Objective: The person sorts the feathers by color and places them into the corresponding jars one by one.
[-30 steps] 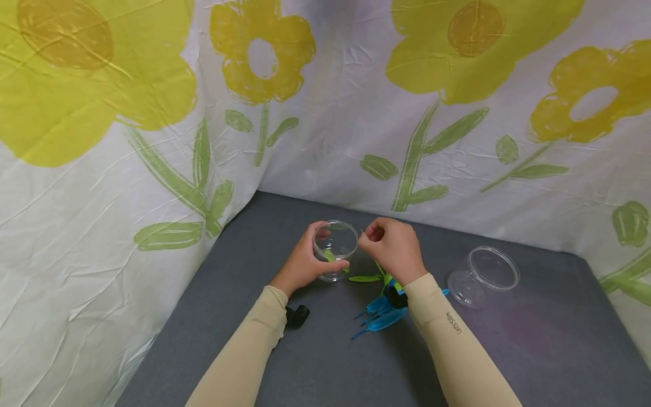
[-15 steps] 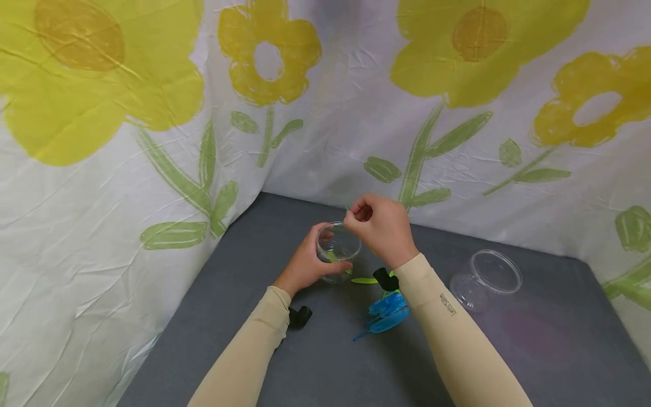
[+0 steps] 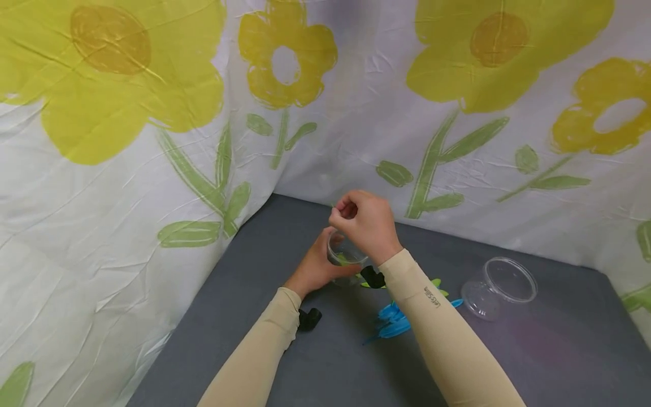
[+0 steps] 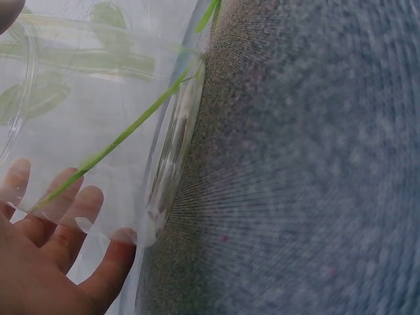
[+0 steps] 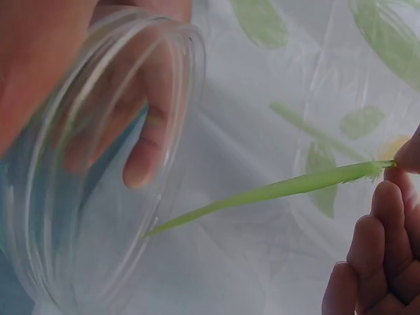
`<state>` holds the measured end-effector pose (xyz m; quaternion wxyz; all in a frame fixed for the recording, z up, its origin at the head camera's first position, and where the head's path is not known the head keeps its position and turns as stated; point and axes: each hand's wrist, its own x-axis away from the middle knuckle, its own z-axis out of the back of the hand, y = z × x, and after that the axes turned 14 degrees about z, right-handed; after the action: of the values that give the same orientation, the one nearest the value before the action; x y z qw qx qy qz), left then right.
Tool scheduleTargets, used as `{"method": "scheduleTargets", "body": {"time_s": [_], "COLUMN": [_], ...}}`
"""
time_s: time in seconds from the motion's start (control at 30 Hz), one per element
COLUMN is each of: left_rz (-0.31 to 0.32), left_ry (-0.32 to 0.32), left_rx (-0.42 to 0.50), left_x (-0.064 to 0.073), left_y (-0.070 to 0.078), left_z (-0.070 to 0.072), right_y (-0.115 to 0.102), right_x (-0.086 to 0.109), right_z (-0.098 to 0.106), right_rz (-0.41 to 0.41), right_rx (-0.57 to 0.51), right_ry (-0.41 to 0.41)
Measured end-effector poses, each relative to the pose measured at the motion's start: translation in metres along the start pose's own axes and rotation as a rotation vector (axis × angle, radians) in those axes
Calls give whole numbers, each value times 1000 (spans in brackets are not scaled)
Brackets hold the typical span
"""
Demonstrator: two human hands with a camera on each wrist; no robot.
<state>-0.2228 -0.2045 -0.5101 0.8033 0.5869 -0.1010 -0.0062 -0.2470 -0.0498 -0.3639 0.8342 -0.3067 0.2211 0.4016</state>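
Observation:
My left hand [image 3: 321,263] holds a clear plastic jar [image 3: 348,257] by its side, its mouth facing up. Through the wall, in the left wrist view, a thin green feather [image 4: 121,139] slants inside. Above the jar's mouth, my right hand [image 3: 368,226] pinches the end of another light green feather [image 5: 282,190] between thumb and forefinger. This feather's narrow tip points toward the jar's rim [image 5: 190,72]; whether they touch I cannot tell. My right hand and sleeve hide part of the jar in the head view.
Blue feathers [image 3: 394,325] and green feathers [image 3: 438,285] lie on the grey table [image 3: 335,367], partly behind my right forearm. A second clear jar [image 3: 480,299] stands at the right. Behind the table hangs a flower-printed curtain [image 3: 351,152].
My right hand has risen and moved left, from beside the jar to above its mouth, still pinching the feather. The left hand keeps its hold on the jar. The head view has turned slightly left.

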Motion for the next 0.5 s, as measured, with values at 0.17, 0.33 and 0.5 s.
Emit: {"method": "scheduleTargets", "body": {"time_s": [0.17, 0.33, 0.5], "left_rz": [-61, -111, -126], "left_ry": [-20, -45, -36], "left_rx": [42, 71, 66], "left_x": [-1, -2, -2], "left_y": [0, 0, 0], "left_z": [-1, -1, -1], "right_y": [2, 3, 4], "right_x": [1, 3, 5], "right_z": [-7, -12, -16], "right_rz": [-9, -26, -18], "right_rx": [-15, -18, -18], "right_ry": [-17, -36, -48]}}
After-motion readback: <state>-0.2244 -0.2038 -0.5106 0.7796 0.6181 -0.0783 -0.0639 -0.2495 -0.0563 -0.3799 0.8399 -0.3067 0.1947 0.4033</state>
